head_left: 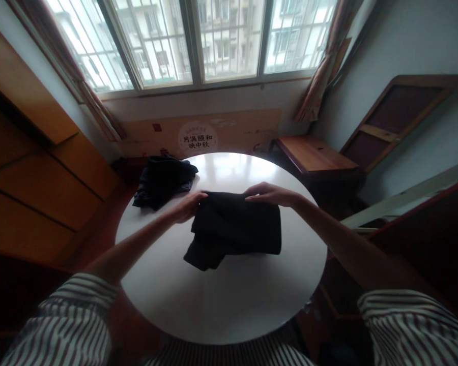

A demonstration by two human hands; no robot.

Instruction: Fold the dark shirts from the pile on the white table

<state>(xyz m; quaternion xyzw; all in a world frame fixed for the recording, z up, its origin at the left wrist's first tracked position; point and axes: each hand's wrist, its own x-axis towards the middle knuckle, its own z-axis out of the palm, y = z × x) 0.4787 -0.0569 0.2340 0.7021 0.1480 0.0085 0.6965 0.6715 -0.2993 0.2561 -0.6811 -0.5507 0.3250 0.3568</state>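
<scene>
Fingers of the left hand [189,206] pinch the far-left corner of a matte black folded cloth [238,223], fingers of the right hand [270,194] grip its far edge: a folding step, it seems, and the next move calls for 2 level, steady grips! Roughly rectangular, 1 flap jutting near-left, it's over the middle of the glossy white round table [221,300], a rumpled dark fabric pile [162,180] beyond the left hand.

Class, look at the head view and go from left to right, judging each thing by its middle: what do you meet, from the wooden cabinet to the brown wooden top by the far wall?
Wooden cabinet → dark fabric pile → left hand → folded dark cloth → right hand → brown wooden top.
</scene>
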